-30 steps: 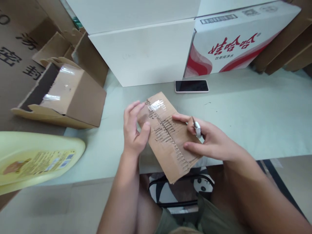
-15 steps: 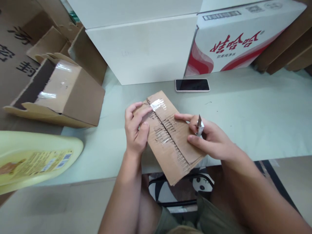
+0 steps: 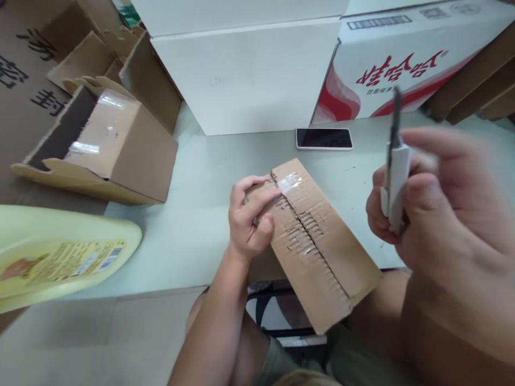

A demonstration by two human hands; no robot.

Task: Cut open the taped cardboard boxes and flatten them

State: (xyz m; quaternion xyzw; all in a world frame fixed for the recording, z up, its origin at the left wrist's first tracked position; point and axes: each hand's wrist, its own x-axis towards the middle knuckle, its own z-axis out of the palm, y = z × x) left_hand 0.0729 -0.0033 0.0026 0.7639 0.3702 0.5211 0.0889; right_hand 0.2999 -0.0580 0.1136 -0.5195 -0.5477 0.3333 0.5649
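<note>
A small brown cardboard box (image 3: 322,257) lies tilted at the table's front edge, its near end jutting out over my lap. A dark seam runs lengthwise along its top, with scuffed, torn patches beside it and a strip of clear tape (image 3: 289,183) across the far end. My left hand (image 3: 251,217) grips the box's far left side, fingers on top by the tape. Raised to the right, apart from the box, my right hand (image 3: 426,198) is closed around a white utility knife (image 3: 399,177) with its dark blade out and pointing up. Some right-hand fingers are blurred.
A phone (image 3: 324,139) lies behind the box on the pale table (image 3: 193,236). White cartons (image 3: 249,86) and a red-and-white carton (image 3: 346,91) stand along the back. At left are an open cardboard box (image 3: 140,155) and a yellow bottle (image 3: 72,252).
My right hand has left the box and lifted the knife up and to the right, with the blade now upright. The box and my left hand appear farther right and lower in view.
</note>
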